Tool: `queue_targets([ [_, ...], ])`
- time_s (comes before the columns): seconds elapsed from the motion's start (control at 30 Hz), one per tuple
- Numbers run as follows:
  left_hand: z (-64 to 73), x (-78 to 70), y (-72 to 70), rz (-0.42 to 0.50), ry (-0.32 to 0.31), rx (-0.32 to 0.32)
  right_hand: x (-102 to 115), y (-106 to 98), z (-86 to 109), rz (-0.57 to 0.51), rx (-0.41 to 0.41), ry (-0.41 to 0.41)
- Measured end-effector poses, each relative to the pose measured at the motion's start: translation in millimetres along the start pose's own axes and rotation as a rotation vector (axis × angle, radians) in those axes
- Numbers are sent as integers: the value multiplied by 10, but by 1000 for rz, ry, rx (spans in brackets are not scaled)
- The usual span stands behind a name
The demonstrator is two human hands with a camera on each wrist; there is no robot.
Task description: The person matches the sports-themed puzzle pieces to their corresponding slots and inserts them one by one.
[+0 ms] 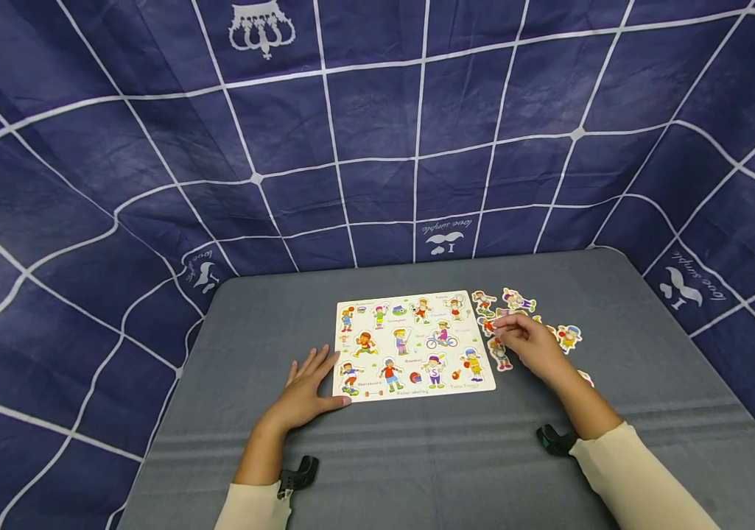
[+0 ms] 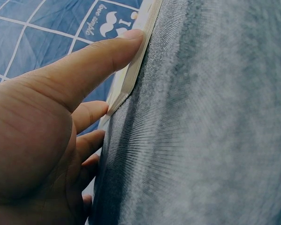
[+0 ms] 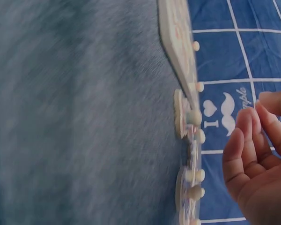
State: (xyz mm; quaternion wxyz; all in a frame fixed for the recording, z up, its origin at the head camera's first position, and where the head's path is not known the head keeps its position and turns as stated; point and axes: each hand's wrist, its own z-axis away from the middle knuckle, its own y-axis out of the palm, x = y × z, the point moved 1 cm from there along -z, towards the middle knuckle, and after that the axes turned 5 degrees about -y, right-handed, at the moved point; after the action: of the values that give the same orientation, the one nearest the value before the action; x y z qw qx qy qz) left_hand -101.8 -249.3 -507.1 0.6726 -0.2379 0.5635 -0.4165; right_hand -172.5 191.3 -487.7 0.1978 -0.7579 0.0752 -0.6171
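Note:
A pale wooden puzzle board (image 1: 384,340) with printed children playing sports lies flat on the table. My left hand (image 1: 304,394) rests at its near left corner, fingers spread and thumb on the edge; the left wrist view shows the thumb (image 2: 114,51) lying on the board's rim. On the right, my right hand (image 1: 536,350) is over a group of loose knobbed puzzle pieces (image 1: 500,355). Its fingers are bent, thumb and index tips close together above the knobs, with no piece visible between them in the right wrist view. The right hand (image 3: 262,164) hides part of the group.
More puzzle pieces lie beyond and right of the right hand, among them a figure (image 1: 569,337) with a blue cap. One piece (image 1: 585,377) shows partly behind the right forearm. A grey cloth covers the table (image 1: 417,456); a blue checked curtain (image 1: 377,132) stands behind and at both sides.

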Motion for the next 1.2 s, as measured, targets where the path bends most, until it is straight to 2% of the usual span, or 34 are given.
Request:
queue_targets([
  [0.33,9,7,-5,5,4,0,-67,-73,95,164,96,-19],
  [0.5,17,0,-14,6,2,-1,-111,-92,103,259,98,-32],
  [0.73,18,0,-16,6,-2,0,-125,-114,97,277,117,-36],
  [0.97,19,0,-14,9,-1,-2,-152,-105,76,338,133,-57],
  [1.2,23,-12,-11,7,3,-9,-154,-74,54,361,197,-79],
])
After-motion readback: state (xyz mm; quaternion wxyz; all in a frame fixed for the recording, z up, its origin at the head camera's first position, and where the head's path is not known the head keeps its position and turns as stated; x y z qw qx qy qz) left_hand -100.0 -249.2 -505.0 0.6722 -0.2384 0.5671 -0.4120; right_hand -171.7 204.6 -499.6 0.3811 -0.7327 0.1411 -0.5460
